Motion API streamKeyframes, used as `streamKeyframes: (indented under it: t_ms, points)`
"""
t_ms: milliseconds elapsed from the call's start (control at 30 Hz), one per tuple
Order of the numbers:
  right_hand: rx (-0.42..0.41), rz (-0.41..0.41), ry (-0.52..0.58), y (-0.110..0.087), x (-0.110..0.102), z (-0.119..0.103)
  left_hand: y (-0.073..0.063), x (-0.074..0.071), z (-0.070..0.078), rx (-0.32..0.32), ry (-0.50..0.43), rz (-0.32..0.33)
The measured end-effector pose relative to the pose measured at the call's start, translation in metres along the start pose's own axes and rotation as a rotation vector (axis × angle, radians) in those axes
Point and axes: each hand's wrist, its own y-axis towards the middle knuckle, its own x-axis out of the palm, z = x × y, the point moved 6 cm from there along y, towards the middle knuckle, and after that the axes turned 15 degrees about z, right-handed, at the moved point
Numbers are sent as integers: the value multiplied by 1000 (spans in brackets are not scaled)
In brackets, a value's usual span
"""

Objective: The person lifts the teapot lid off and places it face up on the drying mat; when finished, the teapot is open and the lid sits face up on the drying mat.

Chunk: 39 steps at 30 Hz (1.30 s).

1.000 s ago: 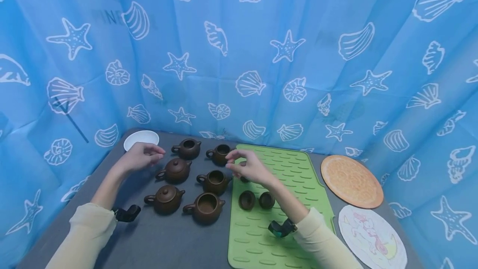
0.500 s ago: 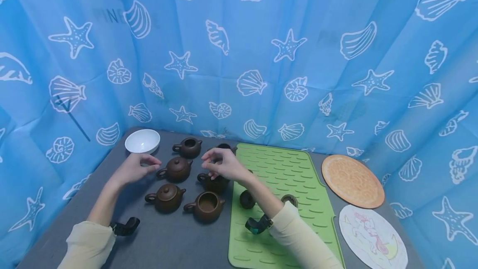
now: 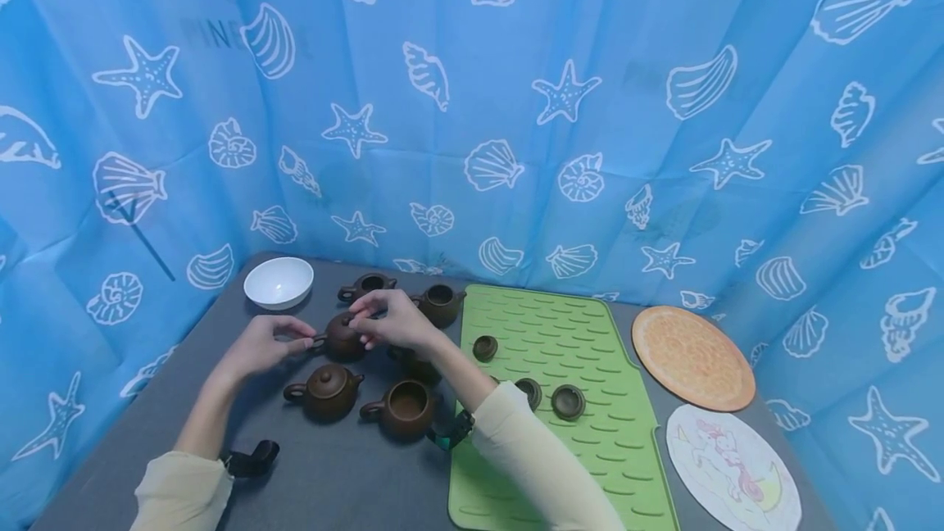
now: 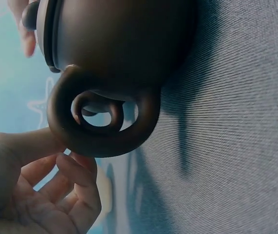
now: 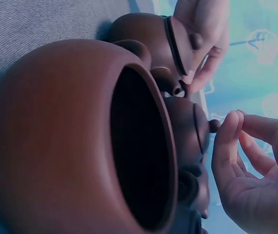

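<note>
In the head view, my left hand [image 3: 261, 347] pinches the loop handle of a brown lidded teapot [image 3: 341, 340] with thumb and finger. A nearer teapot handle [image 4: 104, 148] partly covers those fingertips in the left wrist view. Over the same teapot's lid is my right hand [image 3: 394, 319], fingers curved, fingertips beside the round knob [image 5: 214, 126]; nothing shows between them. Another lidded teapot [image 3: 326, 393] stands just in front. Several lidless teapots stand upright around these two, among them one at the front [image 3: 402, 410] and one at the back [image 3: 438, 304].
Several small brown lids, one of them a rear lid [image 3: 484, 348], lie on a green ridged mat [image 3: 546, 326]; my right forearm crosses the mat. A white bowl [image 3: 279, 283] sits at the back left. Two round mats, orange [image 3: 693, 357] and drawn-on white [image 3: 733, 465], lie at the right.
My right hand has moved left from above the mat's edge to the lidded teapot. My left hand has come down from in front of the white bowl to that teapot's handle.
</note>
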Motion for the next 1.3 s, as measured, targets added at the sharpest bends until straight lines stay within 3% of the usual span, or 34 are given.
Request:
streamKeyframes:
  t_ms: [233,400,767,1100,1300]
  points:
    - [25,23,9,10,13,6,-2,2,-8,-40,-49,-9]
    - [20,74,-65,13,16,10,-2,4,-13,-70,-55,0]
    - [-29,127,-157,13,21,8,-6,6,-16,-66,-81,42]
    - [-98,108,-123,-2,2,-7,-7,7,-16,-45,-75,48]
    - [-152,141,-67,-17,-18,-13,-8,7,-16,-53,-78,46]
